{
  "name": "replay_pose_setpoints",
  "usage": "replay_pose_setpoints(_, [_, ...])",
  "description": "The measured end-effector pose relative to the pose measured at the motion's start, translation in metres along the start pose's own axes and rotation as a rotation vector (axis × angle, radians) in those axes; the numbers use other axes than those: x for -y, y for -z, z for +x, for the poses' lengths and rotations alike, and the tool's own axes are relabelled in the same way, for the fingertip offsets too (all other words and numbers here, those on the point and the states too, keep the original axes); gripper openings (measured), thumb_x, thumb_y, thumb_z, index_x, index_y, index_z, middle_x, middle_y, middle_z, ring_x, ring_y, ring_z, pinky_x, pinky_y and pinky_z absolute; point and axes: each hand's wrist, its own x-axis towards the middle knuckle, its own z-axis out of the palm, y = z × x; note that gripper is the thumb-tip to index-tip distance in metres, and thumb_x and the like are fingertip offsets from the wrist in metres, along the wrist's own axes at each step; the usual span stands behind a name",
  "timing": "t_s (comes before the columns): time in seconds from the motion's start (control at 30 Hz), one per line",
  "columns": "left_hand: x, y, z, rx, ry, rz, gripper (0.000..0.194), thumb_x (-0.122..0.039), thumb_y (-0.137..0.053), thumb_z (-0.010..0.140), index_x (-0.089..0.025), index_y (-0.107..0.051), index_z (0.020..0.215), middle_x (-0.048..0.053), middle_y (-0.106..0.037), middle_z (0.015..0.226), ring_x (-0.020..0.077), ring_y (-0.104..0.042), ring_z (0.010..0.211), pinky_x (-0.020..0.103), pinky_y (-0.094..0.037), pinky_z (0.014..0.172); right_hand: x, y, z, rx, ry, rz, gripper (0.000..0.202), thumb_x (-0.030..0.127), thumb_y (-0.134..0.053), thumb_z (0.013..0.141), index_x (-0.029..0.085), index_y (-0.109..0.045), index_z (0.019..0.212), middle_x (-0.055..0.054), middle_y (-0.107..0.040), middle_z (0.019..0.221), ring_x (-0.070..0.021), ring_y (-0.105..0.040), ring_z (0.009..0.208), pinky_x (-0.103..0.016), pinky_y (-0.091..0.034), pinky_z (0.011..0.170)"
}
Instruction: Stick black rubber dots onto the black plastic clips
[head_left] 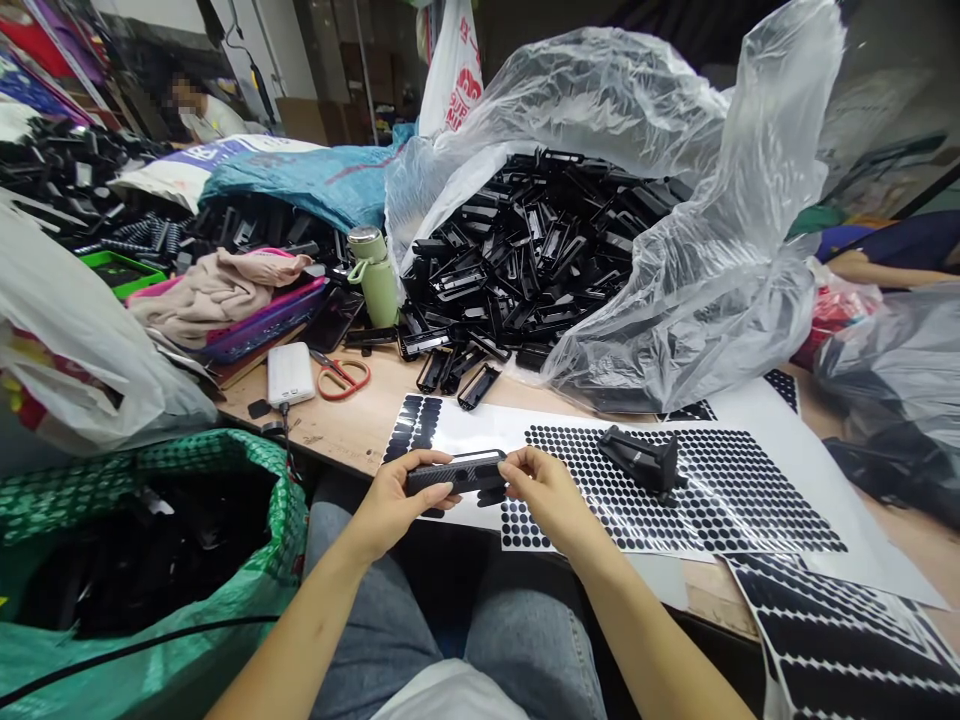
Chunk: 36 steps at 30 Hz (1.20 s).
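Observation:
Between my two hands is a long black plastic part (461,473) with a ribbed, patterned face, held level over the table's front edge. My left hand (401,500) grips its left end, thumb along the near side. At the right end, the thumb and fingers of my right hand (541,492) pinch the part's tip; whether a small sticker is also between them cannot be made out. Just right of my hands lies a sheet of round black stickers (720,480), with another black plastic piece (641,460) on it. A smaller sheet of black stickers (412,425) lies behind my left hand.
A clear plastic bag (660,330) spills many black parts (517,250) onto the table. Red-handled scissors (345,380), a white power bank (290,372) and a green bottle (376,280) stand left. A green woven sack (255,560) is beside my left leg. Other people sit nearby.

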Motion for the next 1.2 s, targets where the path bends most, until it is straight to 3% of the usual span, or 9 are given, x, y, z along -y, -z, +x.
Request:
replay_pose_setpoints(0.4, [0.002, -0.001, -0.002, -0.019, -0.023, 0.012, 0.037, -0.029, -0.07, 0.067, -0.016, -0.058, 0.099, 0.003, -0.067, 0.079, 0.0214, -0.068, 0.067, 0.034, -0.055, 0.069, -0.0008, -0.0067, -0.0044, -0.058, -0.012, 0.085, 0.021, 0.038, -0.054, 0.074, 0.017, -0.054, 0.07, -0.001, -0.055, 0.068, -0.0124, -0.049, 0.063, -0.026, -0.041, 0.062])
replay_pose_setpoints(0.63, [0.0007, -0.0022, -0.0032, -0.017, -0.009, 0.001, 0.037, -0.029, -0.069, 0.068, -0.016, -0.057, 0.1, 0.002, -0.067, 0.08, 0.0195, -0.068, 0.067, 0.033, -0.055, 0.07, -0.004, -0.0055, -0.007, -0.027, -0.035, 0.18, 0.023, 0.041, -0.055, 0.074, 0.018, -0.053, 0.072, -0.001, -0.053, 0.073, -0.0131, -0.05, 0.068, -0.027, -0.042, 0.066])
replay_pose_setpoints(1.2, [-0.002, -0.007, -0.0039, -0.01, 0.005, 0.03, 0.038, -0.027, -0.069, 0.068, -0.014, -0.055, 0.101, 0.003, -0.065, 0.083, 0.0201, -0.068, 0.07, 0.034, -0.055, 0.073, -0.0056, -0.0043, -0.0084, -0.055, 0.013, 0.055, 0.022, 0.039, -0.05, 0.078, 0.018, -0.053, 0.072, -0.001, -0.055, 0.071, -0.0127, -0.049, 0.063, -0.025, -0.039, 0.059])
